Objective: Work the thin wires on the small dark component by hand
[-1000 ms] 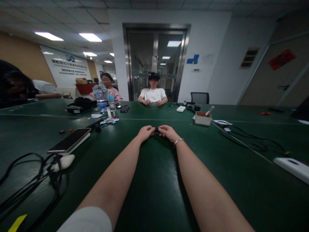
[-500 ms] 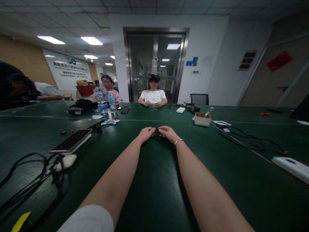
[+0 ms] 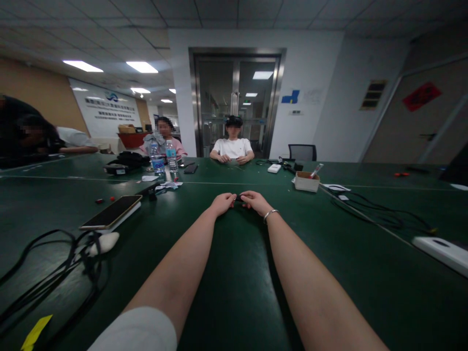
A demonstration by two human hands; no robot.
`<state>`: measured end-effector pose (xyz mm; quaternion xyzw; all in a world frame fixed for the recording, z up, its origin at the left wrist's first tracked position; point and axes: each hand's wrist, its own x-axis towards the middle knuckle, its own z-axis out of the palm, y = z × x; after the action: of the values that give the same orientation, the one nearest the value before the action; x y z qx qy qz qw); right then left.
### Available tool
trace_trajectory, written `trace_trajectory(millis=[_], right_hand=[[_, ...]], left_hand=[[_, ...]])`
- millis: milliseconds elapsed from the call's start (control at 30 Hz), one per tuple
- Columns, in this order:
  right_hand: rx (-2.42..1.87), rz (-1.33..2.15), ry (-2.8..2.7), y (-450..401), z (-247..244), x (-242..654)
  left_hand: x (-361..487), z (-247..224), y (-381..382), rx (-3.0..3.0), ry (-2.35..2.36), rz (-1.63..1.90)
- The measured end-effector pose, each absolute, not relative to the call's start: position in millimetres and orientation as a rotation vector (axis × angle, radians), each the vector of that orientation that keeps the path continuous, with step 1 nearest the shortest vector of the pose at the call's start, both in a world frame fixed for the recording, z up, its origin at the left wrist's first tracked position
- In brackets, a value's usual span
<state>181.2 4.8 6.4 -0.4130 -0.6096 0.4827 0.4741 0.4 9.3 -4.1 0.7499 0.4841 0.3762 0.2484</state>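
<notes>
Both my arms reach out over the green table (image 3: pixel 241 282). Between my hands is a small black object (image 3: pixel 238 198), too small and dark to tell its kind. My left hand (image 3: pixel 222 203) is closed, its fingertips pinching the object's left end, where a bit of something shiny shows. My right hand (image 3: pixel 256 202) pinches the right end with thumb and forefinger. A silver bracelet (image 3: pixel 269 215) circles my right wrist. The fingers hide much of the object.
To the left lie a phone (image 3: pixel 111 212) on a white box, a white mouse-shaped thing (image 3: pixel 106 242) and tangled black cables (image 3: pixel 54 278). Two water bottles (image 3: pixel 171 156) stand farther back. A small open box (image 3: pixel 306 182) stands right. Across the table sits a person (image 3: pixel 233 146).
The view has tilted up slightly and shifted a little left, so the room sits lower in the picture. My hands hold the same small black object, nearly unmoved.
</notes>
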Motion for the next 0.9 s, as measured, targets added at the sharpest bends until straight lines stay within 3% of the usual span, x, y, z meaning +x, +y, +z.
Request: trace_trajectory(millis=[900], right_hand=[[-1.002,1.159,-1.495,2.7,5.8,180.2]], left_hand=[[2.5,-4.2,5.2,2.074,1.355,1.036]])
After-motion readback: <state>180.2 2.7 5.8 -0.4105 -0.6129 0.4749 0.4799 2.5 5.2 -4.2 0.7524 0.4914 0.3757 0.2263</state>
